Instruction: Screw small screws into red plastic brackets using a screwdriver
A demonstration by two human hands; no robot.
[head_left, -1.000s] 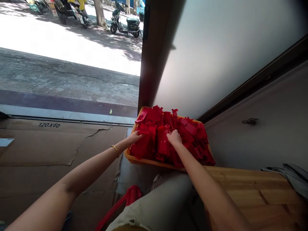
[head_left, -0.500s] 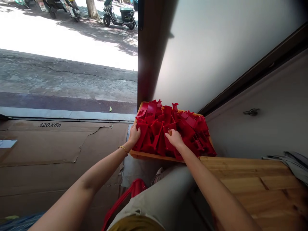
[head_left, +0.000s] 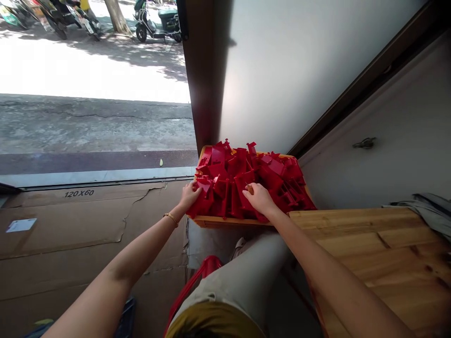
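Note:
A yellow-orange crate (head_left: 211, 222) is heaped with red plastic parts (head_left: 271, 169), flat panels with small tabs and ribs. At the crate's left end my left hand (head_left: 190, 195) is closed, thumb and fingers gripping the edge of one red plastic part (head_left: 203, 184). Over the front middle of the heap, my right hand (head_left: 260, 198) is wrapped round a small tool with a brown handle (head_left: 250, 189). The tool's working end is too small to make out, so its kind is unclear. Red panels lie just left of the right hand.
A wooden tabletop (head_left: 359, 239) borders the crate on the right, with grey cloth (head_left: 423, 211) at its far end. Flattened cardboard (head_left: 70, 249) covers the floor at left. A white panel (head_left: 275, 70) stands behind the crate. A red stool (head_left: 210, 265) is below me.
The view has shifted slightly. My left hand has turned the red part at the crate's left end, and neighbouring panels lie differently. My right hand still holds the brown-handled tool at nearly the same spot.

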